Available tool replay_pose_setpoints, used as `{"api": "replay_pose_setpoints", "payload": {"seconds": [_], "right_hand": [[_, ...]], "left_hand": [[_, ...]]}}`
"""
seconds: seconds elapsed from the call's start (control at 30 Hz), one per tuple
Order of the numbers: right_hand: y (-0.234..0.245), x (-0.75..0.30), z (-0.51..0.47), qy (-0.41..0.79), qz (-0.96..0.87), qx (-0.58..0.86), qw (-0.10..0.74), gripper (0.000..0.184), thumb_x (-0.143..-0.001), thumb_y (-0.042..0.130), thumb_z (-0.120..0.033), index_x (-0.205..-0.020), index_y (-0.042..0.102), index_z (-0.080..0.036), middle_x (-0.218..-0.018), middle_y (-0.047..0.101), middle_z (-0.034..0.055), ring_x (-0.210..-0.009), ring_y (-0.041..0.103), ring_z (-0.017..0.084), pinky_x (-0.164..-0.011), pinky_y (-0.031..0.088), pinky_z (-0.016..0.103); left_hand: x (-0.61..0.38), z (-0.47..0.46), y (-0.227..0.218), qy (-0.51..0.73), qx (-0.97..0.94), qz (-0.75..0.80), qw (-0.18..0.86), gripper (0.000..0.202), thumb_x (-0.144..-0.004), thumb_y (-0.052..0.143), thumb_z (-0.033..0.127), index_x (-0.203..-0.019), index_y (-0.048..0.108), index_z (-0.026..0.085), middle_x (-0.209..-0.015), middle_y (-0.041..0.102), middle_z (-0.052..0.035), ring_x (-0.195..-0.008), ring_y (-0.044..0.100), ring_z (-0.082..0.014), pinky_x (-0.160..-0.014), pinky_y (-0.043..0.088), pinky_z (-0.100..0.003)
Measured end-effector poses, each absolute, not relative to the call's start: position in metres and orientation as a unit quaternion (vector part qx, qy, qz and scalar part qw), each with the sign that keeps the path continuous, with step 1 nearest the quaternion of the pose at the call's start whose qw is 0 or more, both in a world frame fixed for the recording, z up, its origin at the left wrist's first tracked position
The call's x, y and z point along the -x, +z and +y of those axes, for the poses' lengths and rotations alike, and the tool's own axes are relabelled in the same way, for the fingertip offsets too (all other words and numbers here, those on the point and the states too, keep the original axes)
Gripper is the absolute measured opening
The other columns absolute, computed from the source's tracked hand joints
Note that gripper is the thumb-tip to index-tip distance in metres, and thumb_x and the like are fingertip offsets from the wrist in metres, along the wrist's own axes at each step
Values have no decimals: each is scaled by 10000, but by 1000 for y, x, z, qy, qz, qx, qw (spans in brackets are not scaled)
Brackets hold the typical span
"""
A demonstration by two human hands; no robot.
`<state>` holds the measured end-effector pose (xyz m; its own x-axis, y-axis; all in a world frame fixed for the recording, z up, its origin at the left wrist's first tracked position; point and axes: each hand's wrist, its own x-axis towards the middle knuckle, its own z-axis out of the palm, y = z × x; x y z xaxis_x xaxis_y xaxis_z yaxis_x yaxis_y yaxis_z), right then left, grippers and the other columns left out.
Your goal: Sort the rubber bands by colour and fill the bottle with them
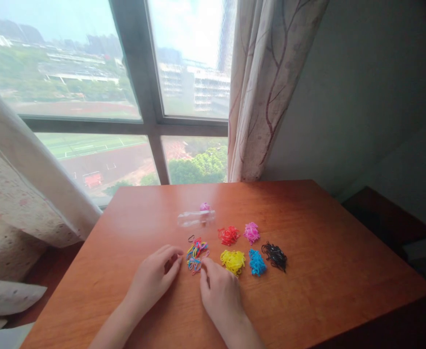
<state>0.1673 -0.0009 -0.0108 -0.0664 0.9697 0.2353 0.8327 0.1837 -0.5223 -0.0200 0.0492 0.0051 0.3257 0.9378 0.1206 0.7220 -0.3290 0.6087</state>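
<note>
A small pile of mixed-colour rubber bands (197, 250) lies on the table between my hands. My left hand (155, 274) rests just left of this pile. Its fingers are curved, with a small gap between thumb and fingertips, and no band shows clearly in them. My right hand (221, 288) reaches the pile's lower right edge, its thumb and forefinger closed by a pink band. Right of the mixed pile lie sorted heaps: red bands (229, 235), pink bands (251, 233), yellow bands (234, 261), blue bands (257, 263) and black bands (275, 256). My right hand is close below the yellow heap.
Behind the piles lies a clear plastic container or bag (194, 219), with a small purple-pink object (204, 207) beside it. The brown wooden table (307, 300) reaches back to a window (151, 128) with curtains (256, 87). A wall (344, 97) stands at the right.
</note>
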Motion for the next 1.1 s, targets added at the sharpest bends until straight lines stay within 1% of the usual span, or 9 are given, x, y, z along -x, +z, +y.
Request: {"api": "replay_pose_setpoints", "payload": {"seconds": [0.1,0.3,0.47,0.67,0.83,0.97,1.03,1.1], "right_hand": [[-12,-165,2,126,-719,625,276,207,-899,505,-84,-991,616,-233,-810,709,1,-725,675,166,-623,369,238],[-14,-166,-2,137,-710,633,277,164,-874,540,-79,-877,614,-225,-777,691,-6,-721,662,171,-628,359,243],[-15,-166,-1,133,-717,621,287,142,-872,564,-97,-864,611,-231,-772,691,-15,-710,660,158,-623,357,234],[-23,-167,-2,133,-731,599,297,145,-869,544,-106,-817,592,-232,-741,677,-21,-690,650,160,-610,339,241],[-18,-175,-9,151,-727,587,323,136,-900,509,-154,-829,590,-237,-721,663,-26,-633,619,149,-592,315,254],[-2,-195,1,109,-701,620,336,180,-954,462,-222,-840,602,-228,-665,639,-13,-584,592,147,-583,303,262],[6,-209,14,69,-694,640,321,204,-967,448,-238,-848,613,-223,-659,647,-1,-581,600,154,-573,295,269],[10,-222,28,34,-694,658,289,209,-965,455,-231,-836,619,-221,-685,669,9,-592,618,157,-556,282,274]], "left_hand": [[17,48,4,225,-782,532,235,209,-929,450,287,-940,649,224,-838,683,-14,-726,629,-157,-683,482,-250],[13,47,4,204,-787,537,224,205,-928,453,260,-944,657,243,-858,678,-11,-769,639,-163,-687,472,-239],[13,46,2,202,-791,538,211,197,-923,455,250,-931,652,247,-879,678,-8,-787,643,-164,-698,474,-237],[15,47,1,206,-791,532,220,204,-925,442,237,-942,645,246,-873,671,-13,-780,639,-163,-707,475,-241],[15,48,1,209,-792,529,223,204,-920,443,239,-939,646,246,-868,673,-15,-777,638,-165,-699,475,-240],[14,49,0,200,-793,533,216,210,-935,428,246,-929,638,248,-855,664,-9,-772,641,-162,-694,467,-236],[14,49,1,197,-793,534,217,212,-941,426,251,-931,638,252,-856,666,-6,-774,644,-161,-697,465,-234],[14,48,1,194,-794,533,220,214,-945,425,257,-931,639,254,-862,669,-5,-778,648,-161,-700,464,-234]]}}
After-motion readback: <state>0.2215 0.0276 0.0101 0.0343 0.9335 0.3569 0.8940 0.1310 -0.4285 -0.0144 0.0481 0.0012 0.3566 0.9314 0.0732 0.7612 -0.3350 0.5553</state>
